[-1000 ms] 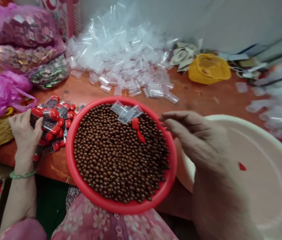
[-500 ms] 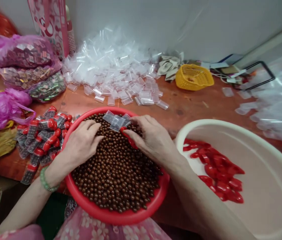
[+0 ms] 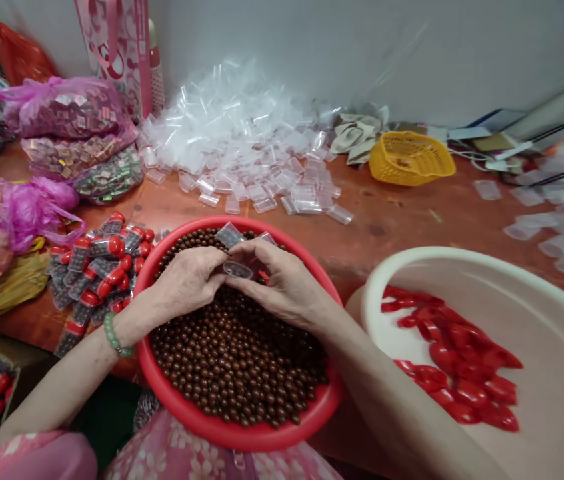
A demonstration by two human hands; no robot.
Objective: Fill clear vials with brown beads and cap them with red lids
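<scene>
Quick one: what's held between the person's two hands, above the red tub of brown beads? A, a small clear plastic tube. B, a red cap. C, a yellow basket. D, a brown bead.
A. The small clear plastic tube sits between the fingers of the left hand and right hand, above the red tub of brown beads.

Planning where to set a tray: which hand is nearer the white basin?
Right. The right hand is over the red bowl, beside the white basin; the left hand is farther away, also over the bowl.
</scene>
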